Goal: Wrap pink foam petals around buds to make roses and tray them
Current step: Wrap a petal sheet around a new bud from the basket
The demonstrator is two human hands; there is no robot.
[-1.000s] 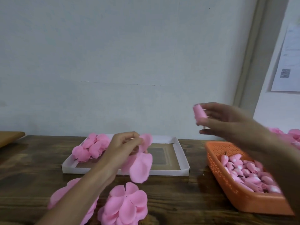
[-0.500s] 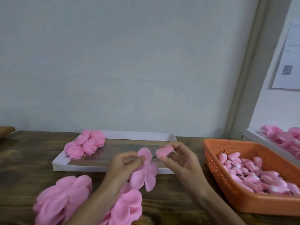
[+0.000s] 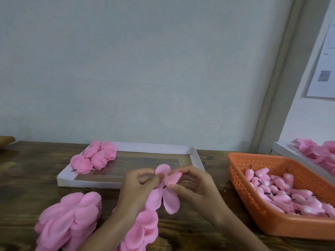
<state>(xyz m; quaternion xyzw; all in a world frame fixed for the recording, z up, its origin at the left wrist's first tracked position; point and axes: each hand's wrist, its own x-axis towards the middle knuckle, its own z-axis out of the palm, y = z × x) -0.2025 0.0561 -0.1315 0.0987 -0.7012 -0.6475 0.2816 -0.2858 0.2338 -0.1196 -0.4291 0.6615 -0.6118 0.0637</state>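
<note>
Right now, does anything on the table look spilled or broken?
Nothing looks spilled or broken. The finished roses sit bunched in the far-left corner of the white tray, the buds lie inside the orange basket, and one rose only nudges the tray's left rim.

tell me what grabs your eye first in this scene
Dead centre, the left hand pinches a flat pink petal piece while the right hand holds a bud against it, just in front of the white tray. That tray holds a few finished roses at its far left end. To the right an orange basket is heaped with spare buds, and petal stacks lie at the near left.
</note>
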